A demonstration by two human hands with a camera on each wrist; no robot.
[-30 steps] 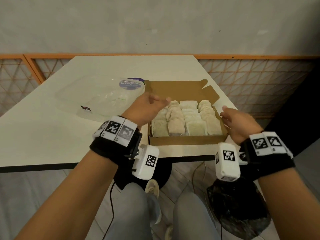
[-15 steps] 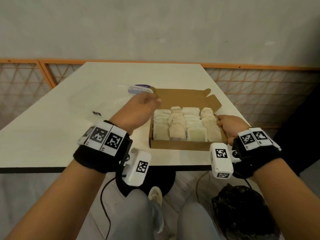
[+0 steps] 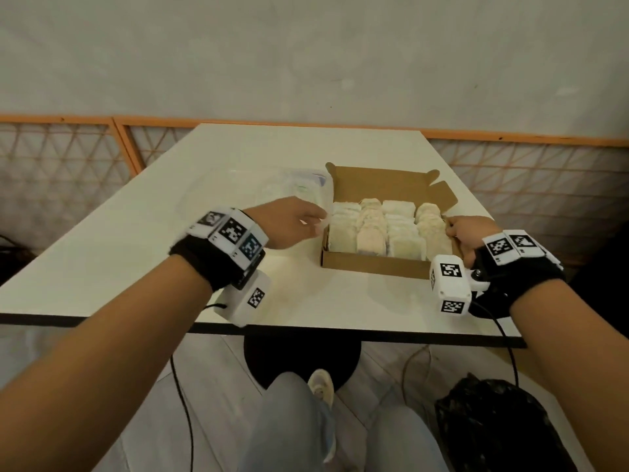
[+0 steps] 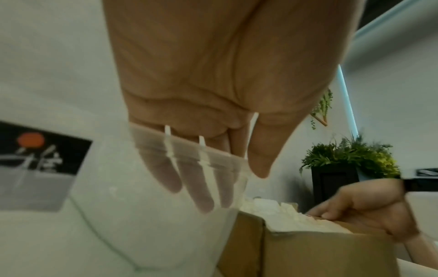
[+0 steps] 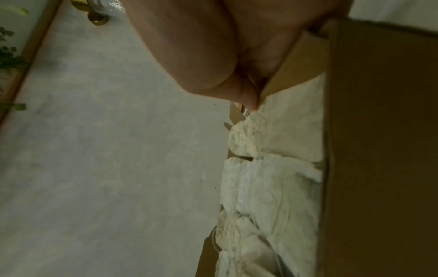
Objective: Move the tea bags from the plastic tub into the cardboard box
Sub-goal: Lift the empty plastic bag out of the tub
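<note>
Clear plastic tub (image 3: 296, 192) just beside cardboard box (image 3: 371, 265), both on white table (image 3: 136, 267)

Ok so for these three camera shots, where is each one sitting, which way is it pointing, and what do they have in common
Head: worn on the head, looking forward and down at the table; shows both forearms, the left hand, the right hand and the knees.
Left wrist: under the left hand, looking along its fingers, which grip the plastic tub.
Right wrist: under the right hand, looking along it at the tea bags.
Shared: all three show the cardboard box.
</note>
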